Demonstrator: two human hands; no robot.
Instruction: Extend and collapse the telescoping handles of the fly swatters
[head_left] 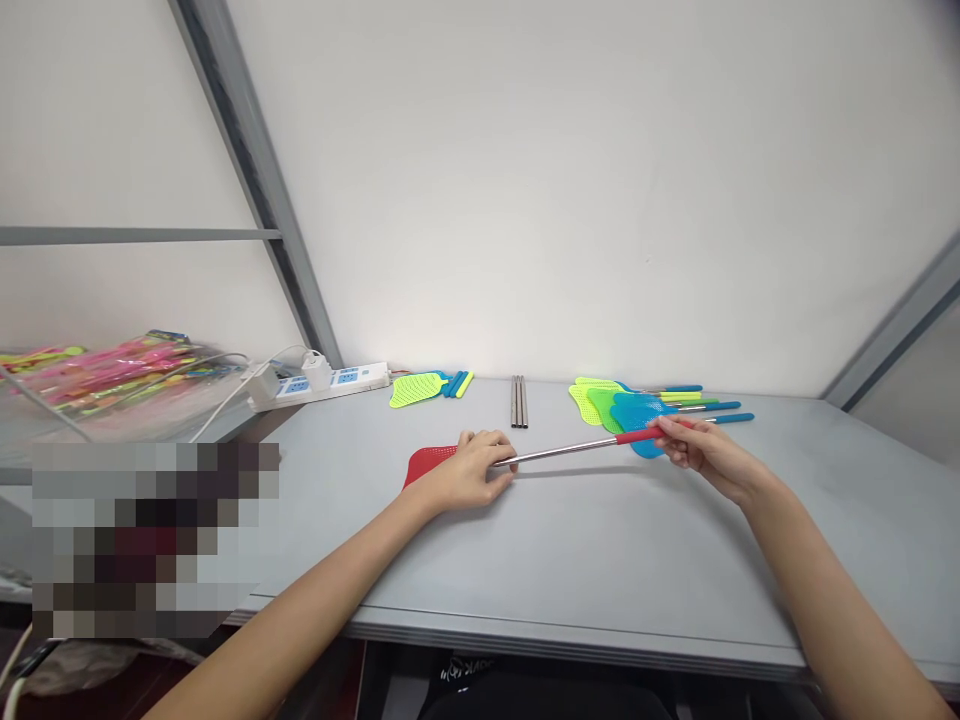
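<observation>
Dark clothing (547, 695) lay nearest the head camera, below the front edge of the gray table (592, 570). One red fly swatter (566, 450) spanned both hands, its long axis running left to right and angled slightly away toward the handle (637, 435). Left hand (480, 470): closed over the shaft beside the swatter head (427, 462). Right hand (694, 448): pinching the handle end — a narrow grip, raised above the tabletop. Stacked fly swatters (637, 408) lay directly behind the handle, nearer the right hand; contact could not be determined. Three metal tubes (519, 402) lay behind the shaft, apart from it. Room for movement was on the near side — between shaft and front edge.
</observation>
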